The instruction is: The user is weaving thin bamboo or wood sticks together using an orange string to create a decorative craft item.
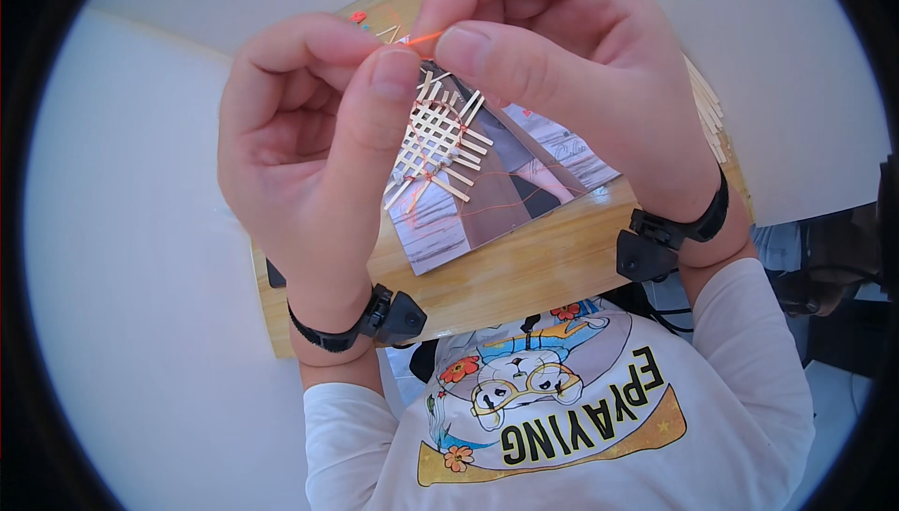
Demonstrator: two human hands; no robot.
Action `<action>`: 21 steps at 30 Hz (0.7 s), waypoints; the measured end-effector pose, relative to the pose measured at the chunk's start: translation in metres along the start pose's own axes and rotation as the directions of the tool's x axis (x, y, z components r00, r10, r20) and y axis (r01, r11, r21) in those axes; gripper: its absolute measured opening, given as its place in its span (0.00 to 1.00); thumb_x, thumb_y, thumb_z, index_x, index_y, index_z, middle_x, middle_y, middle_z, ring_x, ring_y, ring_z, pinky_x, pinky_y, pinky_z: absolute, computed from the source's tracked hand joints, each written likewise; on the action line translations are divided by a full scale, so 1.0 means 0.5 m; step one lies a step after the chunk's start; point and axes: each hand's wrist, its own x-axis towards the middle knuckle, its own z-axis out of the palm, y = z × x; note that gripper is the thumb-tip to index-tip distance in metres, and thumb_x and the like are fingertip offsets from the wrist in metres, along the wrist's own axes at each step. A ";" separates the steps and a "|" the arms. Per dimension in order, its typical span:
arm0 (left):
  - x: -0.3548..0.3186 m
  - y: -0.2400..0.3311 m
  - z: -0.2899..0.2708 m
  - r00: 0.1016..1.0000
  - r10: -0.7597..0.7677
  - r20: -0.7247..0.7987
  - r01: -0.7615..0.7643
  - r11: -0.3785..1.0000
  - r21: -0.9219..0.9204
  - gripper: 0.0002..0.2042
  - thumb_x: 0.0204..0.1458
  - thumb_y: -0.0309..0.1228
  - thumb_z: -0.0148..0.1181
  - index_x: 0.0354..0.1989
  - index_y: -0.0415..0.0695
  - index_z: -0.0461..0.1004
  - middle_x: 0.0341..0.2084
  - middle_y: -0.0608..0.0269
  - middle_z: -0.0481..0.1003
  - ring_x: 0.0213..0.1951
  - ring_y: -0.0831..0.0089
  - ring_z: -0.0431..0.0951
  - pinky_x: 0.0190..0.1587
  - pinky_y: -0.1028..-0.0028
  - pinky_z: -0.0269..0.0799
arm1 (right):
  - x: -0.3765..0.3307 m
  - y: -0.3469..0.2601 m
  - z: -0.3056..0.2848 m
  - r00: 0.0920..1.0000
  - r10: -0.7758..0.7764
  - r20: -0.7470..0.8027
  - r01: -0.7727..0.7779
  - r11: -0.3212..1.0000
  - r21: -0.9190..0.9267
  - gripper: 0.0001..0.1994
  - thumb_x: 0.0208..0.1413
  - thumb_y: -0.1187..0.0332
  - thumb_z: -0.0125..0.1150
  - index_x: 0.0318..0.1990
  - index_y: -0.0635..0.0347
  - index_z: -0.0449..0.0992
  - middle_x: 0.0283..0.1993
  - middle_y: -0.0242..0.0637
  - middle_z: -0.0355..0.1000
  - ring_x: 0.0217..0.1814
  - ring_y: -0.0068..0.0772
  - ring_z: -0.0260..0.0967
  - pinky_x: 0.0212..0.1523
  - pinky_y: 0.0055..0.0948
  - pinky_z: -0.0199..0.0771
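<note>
High above the table, my left hand and my right hand are raised close together, each with thumb and forefinger pinched. A short stretch of bright orange thread runs taut between the two pinches. Below them lies a lattice of pale flat wooden strips, woven crosswise with loose strip ends sticking out. Reddish thread is tied around several of its outer crossings, and a loose loop of it trails to the right. My left thumb and palm hide the lattice's left side.
Under the lattice is a glossy printed sheet on the wooden table. More pale strips lie at the table's right edge, beyond my right wrist. A small red item sits at the far side. Black devices are strapped to both wrists.
</note>
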 end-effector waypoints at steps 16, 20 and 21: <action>0.003 0.014 0.001 0.998 -0.027 -0.051 0.033 0.994 0.107 0.06 0.50 0.24 0.55 0.33 0.33 0.72 0.20 0.64 0.71 0.22 0.83 0.65 0.26 0.85 0.60 | -0.009 -0.010 0.002 0.995 -0.098 -0.014 0.094 0.978 -0.185 0.10 0.51 0.65 0.59 0.33 0.64 0.75 0.24 0.28 0.67 0.26 0.16 0.60 0.29 0.17 0.62; 0.005 0.016 -0.006 0.996 -0.086 -0.035 0.089 0.991 0.102 0.06 0.50 0.24 0.55 0.33 0.33 0.72 0.21 0.64 0.71 0.22 0.83 0.65 0.26 0.85 0.59 | -0.008 -0.011 0.004 0.992 -0.122 -0.013 0.116 0.966 -0.229 0.10 0.51 0.65 0.59 0.33 0.64 0.75 0.24 0.28 0.67 0.26 0.17 0.60 0.29 0.17 0.62; 0.006 0.014 -0.007 0.994 -0.105 -0.019 0.106 0.990 0.096 0.06 0.50 0.25 0.55 0.33 0.33 0.72 0.21 0.64 0.71 0.22 0.83 0.65 0.26 0.85 0.59 | -0.008 -0.011 0.002 0.992 -0.127 -0.014 0.120 0.963 -0.242 0.10 0.51 0.66 0.59 0.33 0.64 0.75 0.24 0.28 0.67 0.26 0.17 0.61 0.29 0.17 0.62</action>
